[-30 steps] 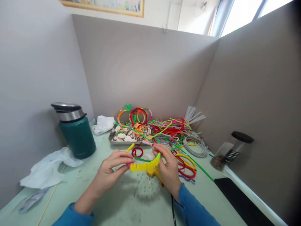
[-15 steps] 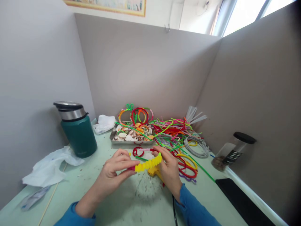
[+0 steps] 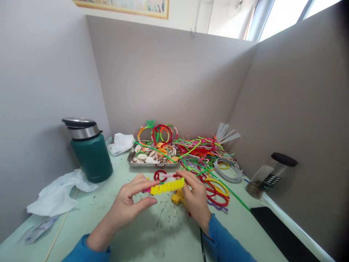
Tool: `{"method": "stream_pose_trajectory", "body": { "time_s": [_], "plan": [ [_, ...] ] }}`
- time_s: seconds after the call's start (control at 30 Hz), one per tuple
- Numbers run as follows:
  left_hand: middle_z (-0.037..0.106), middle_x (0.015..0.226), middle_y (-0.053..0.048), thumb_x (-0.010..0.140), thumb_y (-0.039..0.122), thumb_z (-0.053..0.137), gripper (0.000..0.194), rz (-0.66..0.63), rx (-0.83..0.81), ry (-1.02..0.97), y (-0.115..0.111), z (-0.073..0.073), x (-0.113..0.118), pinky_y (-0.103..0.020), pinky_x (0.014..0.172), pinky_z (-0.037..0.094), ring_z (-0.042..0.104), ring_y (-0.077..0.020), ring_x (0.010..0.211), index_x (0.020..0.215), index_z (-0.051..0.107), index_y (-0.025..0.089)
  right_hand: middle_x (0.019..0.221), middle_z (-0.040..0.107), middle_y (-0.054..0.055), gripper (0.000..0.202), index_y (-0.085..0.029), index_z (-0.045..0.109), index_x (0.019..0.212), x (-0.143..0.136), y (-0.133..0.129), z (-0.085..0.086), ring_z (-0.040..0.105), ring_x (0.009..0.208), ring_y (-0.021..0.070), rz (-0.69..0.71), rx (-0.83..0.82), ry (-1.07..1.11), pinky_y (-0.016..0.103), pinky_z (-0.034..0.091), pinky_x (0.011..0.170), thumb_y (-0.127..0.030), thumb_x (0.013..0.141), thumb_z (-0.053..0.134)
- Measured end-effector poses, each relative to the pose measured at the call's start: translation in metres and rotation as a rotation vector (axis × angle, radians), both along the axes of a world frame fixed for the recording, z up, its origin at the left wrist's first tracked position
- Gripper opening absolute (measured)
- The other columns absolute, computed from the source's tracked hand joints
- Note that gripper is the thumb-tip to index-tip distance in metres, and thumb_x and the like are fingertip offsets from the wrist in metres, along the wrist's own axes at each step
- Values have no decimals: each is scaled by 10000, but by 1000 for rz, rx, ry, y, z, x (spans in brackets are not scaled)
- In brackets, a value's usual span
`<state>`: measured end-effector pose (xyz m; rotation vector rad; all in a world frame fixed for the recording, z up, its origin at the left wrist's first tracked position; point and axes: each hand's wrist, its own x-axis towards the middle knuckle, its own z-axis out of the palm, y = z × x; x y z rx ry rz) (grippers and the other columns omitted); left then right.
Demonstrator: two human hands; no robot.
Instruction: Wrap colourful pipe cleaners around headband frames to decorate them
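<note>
A band wrapped in bright yellow pipe cleaner (image 3: 167, 187), with a magenta part at its left end, is held above the table. My right hand (image 3: 195, 193) pinches its right end between thumb and fingers. At the other end, my left hand (image 3: 133, 198) has its fingers stretched along the magenta part, thumb lowered and apart from the band. Just behind the band are a red pipe cleaner curl (image 3: 160, 176) and a pale pink piece; whether they join the band I cannot tell. A yellow glue gun (image 3: 177, 197) lies below, partly hidden by my right hand.
A metal tray (image 3: 152, 165) of shells stands at the back, with pipe cleaner hoops (image 3: 162, 134) on it. Tangled pipe cleaners (image 3: 201, 149) and a grey wire coil (image 3: 227, 171) lie to the right. A green bottle (image 3: 91, 158), tissues (image 3: 60, 191), a jar (image 3: 269, 176) and a black slab (image 3: 283, 233) flank the hands.
The yellow band has shifted slightly left and lies more level. My left thumb has come away from the band and dropped, opening that hand's pinch. My right hand keeps its hold.
</note>
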<state>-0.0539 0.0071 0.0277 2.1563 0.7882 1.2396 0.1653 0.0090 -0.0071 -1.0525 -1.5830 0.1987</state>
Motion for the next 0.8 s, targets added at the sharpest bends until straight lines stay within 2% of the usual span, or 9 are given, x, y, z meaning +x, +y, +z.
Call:
{"method": "stream_pose_trajectory", "body": {
  "time_s": [0.13,0.3,0.4,0.5,0.6,0.7,0.8],
  "plan": [
    [629,712,-57,835,354,532,282,-6,-27,-48,-1,3,-1,-321,673,414,512,-189,715,1009,707,218,990,680,63,396,-219,677,1023,-2,-3,2,618,957,192,14,52,-53,347,502,853,-65,771,413],
    [612,641,-28,812,233,567,175,2,-45,-117,-1,4,1,-311,662,399,503,-165,659,876,731,223,1001,670,64,391,-214,673,1017,-4,-5,2,614,962,185,33,49,-62,329,498,857,-54,770,415],
    [585,605,-15,796,218,584,135,19,-50,-147,-1,3,1,-301,665,399,488,-157,651,782,718,208,991,666,68,374,-203,670,1010,-5,-5,2,612,947,183,54,41,-64,318,495,843,-55,776,419],
    [551,610,-6,803,250,575,138,76,-131,-135,-2,0,-1,-265,617,395,489,-146,645,731,680,196,954,667,66,328,-206,669,993,-6,-6,3,615,904,184,65,9,-55,305,496,794,-81,799,436],
    [570,687,-6,808,299,565,142,160,-257,-136,-1,-4,-3,-237,588,399,507,-134,646,804,667,200,917,668,62,276,-201,668,980,-9,-7,4,618,855,182,70,-30,-46,282,489,742,-113,821,459],
    [588,762,-15,777,340,597,172,183,-329,-156,1,-6,-4,-224,586,404,512,-129,665,828,673,194,893,670,62,230,-188,661,992,-11,-8,6,620,808,177,84,-53,-49,265,477,709,-151,832,500],
    [508,627,12,756,374,616,217,148,-408,-197,1,-6,-3,-202,514,355,438,-95,568,709,654,166,854,672,54,203,-180,655,1003,-13,-9,5,614,743,164,104,-66,-57,254,467,678,-187,837,539]
  ]
}}
